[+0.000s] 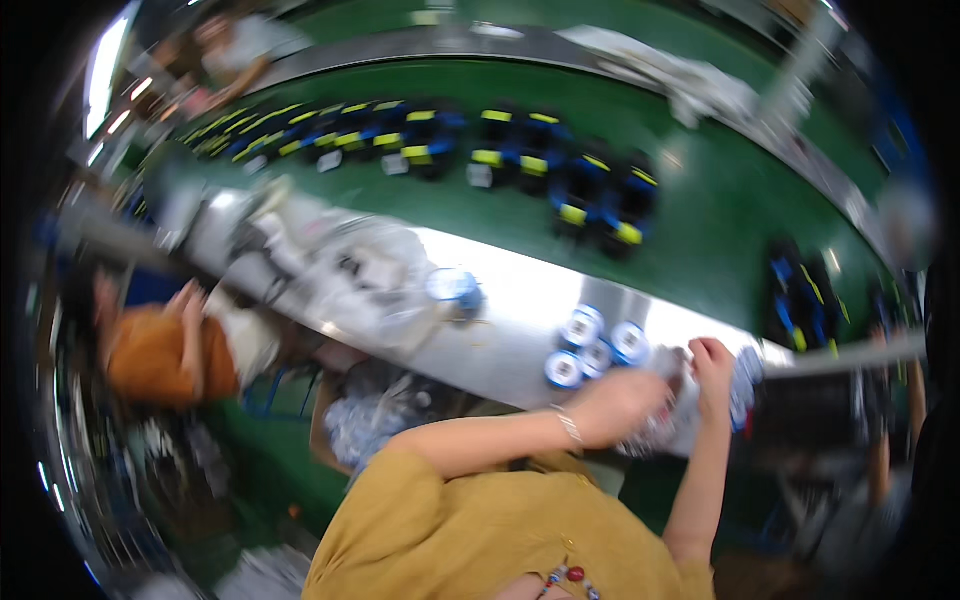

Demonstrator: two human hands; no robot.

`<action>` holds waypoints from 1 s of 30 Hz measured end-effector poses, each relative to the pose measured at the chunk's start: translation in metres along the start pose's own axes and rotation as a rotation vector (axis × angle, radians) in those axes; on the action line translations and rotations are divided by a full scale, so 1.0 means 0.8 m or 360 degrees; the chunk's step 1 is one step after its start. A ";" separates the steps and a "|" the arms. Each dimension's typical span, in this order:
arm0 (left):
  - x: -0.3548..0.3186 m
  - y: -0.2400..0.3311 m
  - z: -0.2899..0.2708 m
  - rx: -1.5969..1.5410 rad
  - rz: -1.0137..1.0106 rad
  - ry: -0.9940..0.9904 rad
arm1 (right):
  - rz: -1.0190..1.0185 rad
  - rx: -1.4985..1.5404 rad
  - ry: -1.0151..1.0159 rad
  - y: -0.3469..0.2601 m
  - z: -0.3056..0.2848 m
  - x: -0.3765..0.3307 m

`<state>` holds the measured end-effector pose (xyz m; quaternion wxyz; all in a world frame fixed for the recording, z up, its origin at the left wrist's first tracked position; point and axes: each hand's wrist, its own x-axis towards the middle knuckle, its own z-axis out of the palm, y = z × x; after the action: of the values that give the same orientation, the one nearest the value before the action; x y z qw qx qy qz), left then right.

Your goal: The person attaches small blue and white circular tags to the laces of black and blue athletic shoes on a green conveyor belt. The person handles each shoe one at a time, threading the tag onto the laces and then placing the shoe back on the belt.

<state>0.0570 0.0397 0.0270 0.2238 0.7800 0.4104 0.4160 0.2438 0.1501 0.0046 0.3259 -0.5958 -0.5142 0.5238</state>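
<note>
Your left hand [622,402] rests closed over a crinkly clear plastic bag [665,425] at the near edge of the metal worktop [500,300]. Your right hand [712,365] grips the same bag from the other side, fingers curled. Blue-and-white round rolls [590,345] lie just beside your left hand; the blur hides finer detail.

A bench [500,340] runs from the upper left down to the right of the frame. Behind it, a conveyor belt [700,230] carries a row of boxed parts [480,140] across the upper middle. On the bench at centre right lie round tape rolls [595,345]. Just right of them sit the left hand [625,405] and the right hand [712,368]. A heap of plastic bags [360,270] lies on the bench, left of centre.
</note>
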 end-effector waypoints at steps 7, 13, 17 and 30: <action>-0.021 -0.018 0.101 0.0418 -0.0048 -0.0319 | -0.0053 0.0494 -0.0149 -0.003 0.015 0.003; -0.034 -0.050 0.131 0.0370 0.0055 -0.0171 | -0.0151 0.0640 0.0035 0.002 0.021 0.007; -0.035 -0.049 0.134 0.0371 0.0075 -0.0218 | -0.0341 0.0933 0.0232 -0.022 -0.030 0.032; 0.000 0.033 -0.025 -0.0827 -0.0737 0.0229 | -0.1237 -0.0902 0.0796 -0.020 0.023 -0.077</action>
<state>0.0526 0.0252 0.0563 0.4735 0.5521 0.4716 0.4986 0.2262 0.0926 0.0329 0.4347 -0.5329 -0.7244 0.0477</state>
